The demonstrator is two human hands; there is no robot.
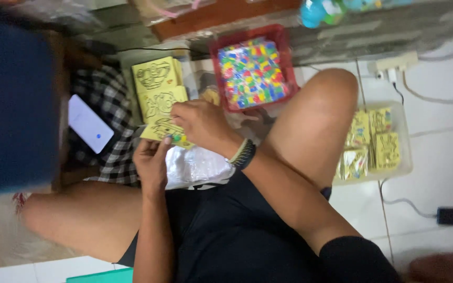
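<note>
I sit cross-legged on the floor. My left hand [152,161] holds the lower edge of a yellow card with a black line drawing [159,129]. My right hand [201,123], with a dark band on its wrist, rests on the card's right side, fingertips pinched near small coloured bits at its lower corner. Two more yellow drawing cards [157,86] lie just beyond it. A red basket [216,52] filled with small multicoloured pieces stands right of those cards, close to my right hand.
A white phone [89,123] lies on a black-and-white checked cloth [108,94] at left. A clear tray [406,152] of packed yellow cards stands right of my knee. A power strip [392,65] and cables lie on the white tiles. A blue object [11,105] fills the left edge.
</note>
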